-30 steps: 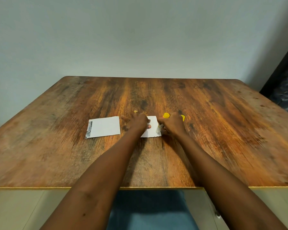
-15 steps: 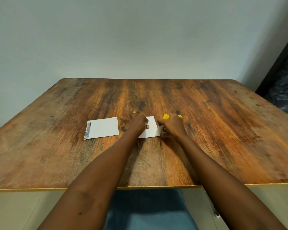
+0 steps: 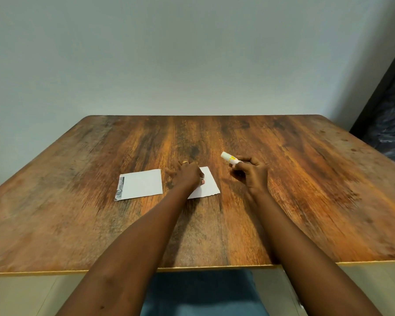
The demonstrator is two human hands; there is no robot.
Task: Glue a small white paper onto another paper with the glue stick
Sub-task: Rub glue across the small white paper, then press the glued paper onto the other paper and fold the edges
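Note:
Two white papers lie on the wooden table (image 3: 306,179). The larger paper (image 3: 140,184) lies to the left, with a printed strip along its left edge. The small white paper (image 3: 206,187) with a ragged lower edge sits just right of it. My left hand (image 3: 187,175) rests flat on the small paper's left part, fingers spread, pinning it down. My right hand (image 3: 251,173) is lifted to the right of the small paper and grips a white and yellow glue stick (image 3: 229,157), whose white end points up and to the left.
The table's front edge (image 3: 214,267) runs close to my body, with blue fabric below it. A pale wall stands behind the table. A dark object (image 3: 388,119) stands at the far right beside the table.
My right hand has lifted the glue stick off the small paper's right edge and moved right and up. The left hand stays on the small paper.

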